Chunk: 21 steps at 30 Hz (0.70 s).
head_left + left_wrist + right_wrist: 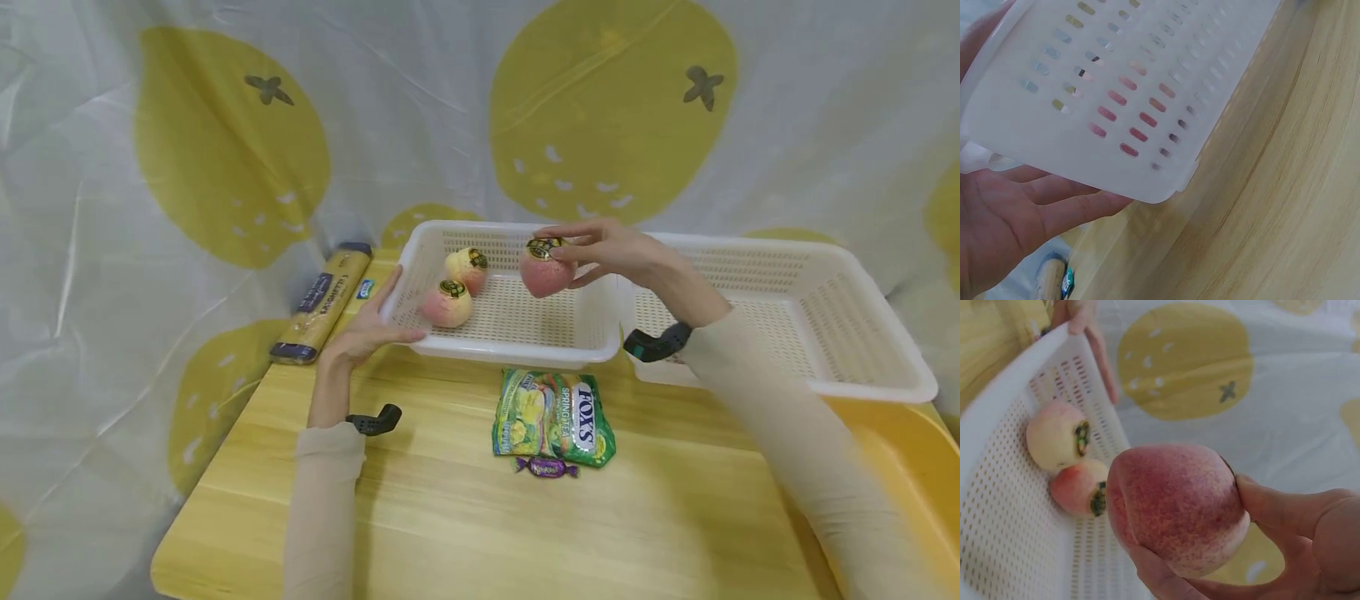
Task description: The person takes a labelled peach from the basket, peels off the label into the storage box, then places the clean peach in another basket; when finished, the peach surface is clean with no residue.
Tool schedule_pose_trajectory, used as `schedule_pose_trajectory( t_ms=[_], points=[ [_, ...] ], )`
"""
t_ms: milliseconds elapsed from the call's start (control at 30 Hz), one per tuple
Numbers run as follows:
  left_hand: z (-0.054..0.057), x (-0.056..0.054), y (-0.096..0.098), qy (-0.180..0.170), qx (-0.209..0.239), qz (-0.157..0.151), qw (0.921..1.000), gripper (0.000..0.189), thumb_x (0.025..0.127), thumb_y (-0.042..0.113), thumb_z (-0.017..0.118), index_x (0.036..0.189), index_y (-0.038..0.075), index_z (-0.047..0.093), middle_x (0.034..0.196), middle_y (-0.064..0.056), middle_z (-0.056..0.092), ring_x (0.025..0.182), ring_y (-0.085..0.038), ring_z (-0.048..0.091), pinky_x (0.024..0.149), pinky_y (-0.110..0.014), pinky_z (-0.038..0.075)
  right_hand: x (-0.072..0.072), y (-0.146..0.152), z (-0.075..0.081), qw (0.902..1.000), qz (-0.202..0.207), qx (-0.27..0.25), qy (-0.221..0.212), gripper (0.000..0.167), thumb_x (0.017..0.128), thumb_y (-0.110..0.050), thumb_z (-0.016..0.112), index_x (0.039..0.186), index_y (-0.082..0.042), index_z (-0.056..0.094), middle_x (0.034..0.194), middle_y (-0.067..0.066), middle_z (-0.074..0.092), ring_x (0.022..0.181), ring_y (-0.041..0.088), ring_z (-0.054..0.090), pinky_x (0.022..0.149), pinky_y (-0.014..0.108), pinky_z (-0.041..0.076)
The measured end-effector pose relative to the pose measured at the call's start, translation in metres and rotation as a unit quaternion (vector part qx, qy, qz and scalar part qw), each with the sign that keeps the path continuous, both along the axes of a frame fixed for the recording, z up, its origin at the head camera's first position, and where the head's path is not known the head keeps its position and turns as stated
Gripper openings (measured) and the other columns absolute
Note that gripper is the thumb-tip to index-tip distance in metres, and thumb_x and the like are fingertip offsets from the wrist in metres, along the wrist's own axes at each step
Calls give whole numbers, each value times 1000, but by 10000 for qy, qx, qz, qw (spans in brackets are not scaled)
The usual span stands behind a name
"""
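Note:
My right hand (615, 250) holds a pink peach (547, 271) with a dark-and-gold sticker, above the left white basket (517, 352). The right wrist view shows the thumb and fingers around this peach (1179, 506). Inside the basket, two more stickered peaches, one yellowish (467, 265) and one pinker (444, 307), lie together near its left end. That end is in the grip of my left hand (363, 333), thumb at the near corner. From the left wrist, the fingers lie against the basket's slotted wall (1029, 134).
A second white basket (892, 333) stands to the right, an orange container (900, 467) nearer. In front lie a green Fox's candy bag (555, 417) and a purple wrapped candy (547, 467). A spaghetti pack (324, 304) and a small blue-green packet (365, 289) are left.

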<state>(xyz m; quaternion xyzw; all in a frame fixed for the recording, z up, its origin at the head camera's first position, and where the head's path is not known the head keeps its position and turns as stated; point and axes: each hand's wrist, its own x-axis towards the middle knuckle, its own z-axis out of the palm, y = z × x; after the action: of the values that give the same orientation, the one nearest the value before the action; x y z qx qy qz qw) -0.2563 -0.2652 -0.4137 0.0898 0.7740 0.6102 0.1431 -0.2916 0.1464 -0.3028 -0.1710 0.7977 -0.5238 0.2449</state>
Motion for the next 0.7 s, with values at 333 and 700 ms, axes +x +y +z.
schedule_pose_trajectory(
  t_ms=[333,700],
  points=[
    [2,1,-9,-238,-152,125,9995,123,82,1,83,165,44,3,176,-6,-2,155,-35,27,127,-53,27,98,79,2,9985,-239,113,485,50,104,-22,63,153,-17,53,154,-3,56,111,6,69,91,32,62],
    [5,3,-24,-216,-131,148,9996,121,85,0,80,166,42,1,175,-8,7,150,-36,35,107,-21,48,179,91,-72,9983,-190,-476,287,46,105,-15,60,150,-9,54,141,-17,64,113,8,70,87,36,63]
  ],
)
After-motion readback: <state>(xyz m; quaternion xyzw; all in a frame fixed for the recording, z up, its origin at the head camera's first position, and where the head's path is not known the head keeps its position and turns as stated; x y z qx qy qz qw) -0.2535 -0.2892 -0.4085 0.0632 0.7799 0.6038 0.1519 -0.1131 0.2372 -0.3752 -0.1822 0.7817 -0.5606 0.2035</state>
